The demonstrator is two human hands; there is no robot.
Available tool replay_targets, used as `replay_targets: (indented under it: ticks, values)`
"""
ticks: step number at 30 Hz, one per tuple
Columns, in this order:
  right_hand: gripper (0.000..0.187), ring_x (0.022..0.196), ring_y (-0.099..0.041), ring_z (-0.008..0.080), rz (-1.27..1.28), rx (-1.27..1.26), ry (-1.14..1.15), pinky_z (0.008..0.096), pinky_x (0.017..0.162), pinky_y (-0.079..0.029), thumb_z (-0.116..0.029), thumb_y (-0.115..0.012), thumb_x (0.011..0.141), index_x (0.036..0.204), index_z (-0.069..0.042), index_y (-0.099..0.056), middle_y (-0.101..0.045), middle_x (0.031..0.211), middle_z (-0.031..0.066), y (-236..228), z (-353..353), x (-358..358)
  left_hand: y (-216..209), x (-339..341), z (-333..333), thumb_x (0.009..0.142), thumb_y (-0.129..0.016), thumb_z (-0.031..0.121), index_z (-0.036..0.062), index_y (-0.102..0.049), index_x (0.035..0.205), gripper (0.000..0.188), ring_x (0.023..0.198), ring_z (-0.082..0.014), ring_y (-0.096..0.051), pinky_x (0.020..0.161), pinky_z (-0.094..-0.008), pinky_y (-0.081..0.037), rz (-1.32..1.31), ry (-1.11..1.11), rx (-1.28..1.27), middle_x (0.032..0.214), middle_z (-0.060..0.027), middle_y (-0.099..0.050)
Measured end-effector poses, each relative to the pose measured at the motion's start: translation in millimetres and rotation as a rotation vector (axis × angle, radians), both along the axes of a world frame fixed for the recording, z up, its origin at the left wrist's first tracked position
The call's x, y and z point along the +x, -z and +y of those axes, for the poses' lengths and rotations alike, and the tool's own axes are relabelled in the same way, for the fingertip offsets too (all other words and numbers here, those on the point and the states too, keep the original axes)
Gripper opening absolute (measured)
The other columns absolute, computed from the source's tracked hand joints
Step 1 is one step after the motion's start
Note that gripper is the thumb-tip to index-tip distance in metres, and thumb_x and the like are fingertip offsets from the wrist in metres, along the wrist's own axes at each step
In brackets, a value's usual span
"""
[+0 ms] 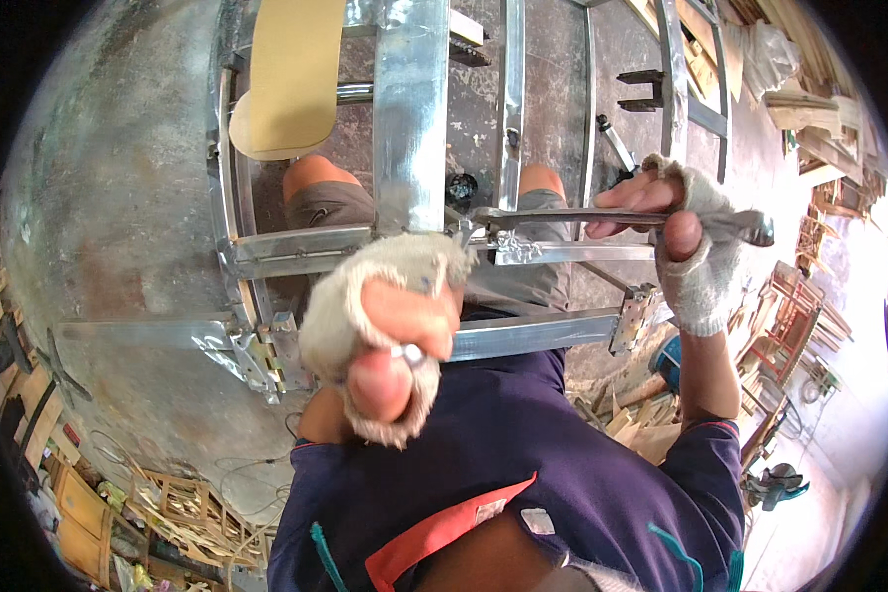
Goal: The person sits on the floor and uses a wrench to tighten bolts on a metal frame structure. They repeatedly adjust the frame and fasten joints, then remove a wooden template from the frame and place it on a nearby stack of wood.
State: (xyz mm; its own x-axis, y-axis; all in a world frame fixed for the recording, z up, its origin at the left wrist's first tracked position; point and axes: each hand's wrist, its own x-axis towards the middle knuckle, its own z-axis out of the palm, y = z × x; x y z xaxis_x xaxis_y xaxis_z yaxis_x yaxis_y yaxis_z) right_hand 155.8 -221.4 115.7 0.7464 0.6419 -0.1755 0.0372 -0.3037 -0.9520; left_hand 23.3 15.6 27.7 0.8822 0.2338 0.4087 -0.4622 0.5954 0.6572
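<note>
Worn cotton gloves with cut-off fingertips cover both hands. The left hand (383, 331) is curled shut close to the camera, thumb and forefinger pinched together on a small silvery piece (410, 352) that looks like a nut or bolt, though it is too small to tell which. Just beyond that hand lies the metal frame (409, 118), a lattice of shiny, scuffed flat bars; one crossbar (533, 333) runs out from beside the knuckles toward the right hand.

The right hand (683, 242) is wrapped tight around the handle of a long grey wrench (562, 215). The tool reaches from this hand toward the left hand, and its far end meets the frame at a joint just above the left hand's knuckles.

Under the frame, between the hands, a person's bare knees (316, 178) and grey shorts show through the bars. A tan curved board (294, 74) lies well beyond the left hand, on the stained concrete floor (118, 178).
</note>
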Motion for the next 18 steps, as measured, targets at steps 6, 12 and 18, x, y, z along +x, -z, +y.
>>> replay_targets:
  ticks: [6, 12, 18]
  values:
    - [0.049, 0.099, -0.077, 0.0382, 0.097, -0.021, -0.101, 0.0516, 0.088, -0.064, -0.052, -0.071, 0.099, 0.11, -0.004, -0.072, -0.072, 0.118, 0.0289, 27.8, -21.7, 2.7, 2.8, 4.9, 8.3, 0.111, -0.048, 0.054, 0.0054, -0.055, 0.094, 0.052, 0.047, -0.0157, -0.04, 0.043, -0.0362, -0.03, -0.131, 0.024, 0.049, 0.063, -0.0038, -0.051]
    - [0.046, 0.092, -0.079, 0.0345, 0.013, 0.106, -0.096, 0.0444, 0.08, -0.064, -0.045, -0.074, 0.098, 0.099, 0.001, -0.076, -0.077, 0.108, 0.025, 51.9, -32.2, 0.1, -2.2, 5.2, 10.5, 0.112, -0.046, 0.056, 0.0078, -0.055, 0.096, 0.052, 0.052, -0.0201, -0.045, 0.057, -0.044, -0.041, -0.09, 0.017, 0.123, 0.066, -0.0035, -0.052]
    - [0.043, 0.104, -0.076, 0.0356, 0.149, 0.19, -0.068, 0.0484, 0.089, -0.063, -0.041, -0.071, 0.101, 0.098, 0.002, -0.076, -0.075, 0.114, 0.0269, 67.0, -53.2, -8.9, -2.7, 4.0, 9.7, 0.112, -0.044, 0.057, 0.0083, -0.054, 0.098, 0.051, 0.053, -0.0197, -0.044, 0.055, -0.0432, -0.038, -0.078, 0.035, 0.099, 0.067, -0.0032, -0.052]
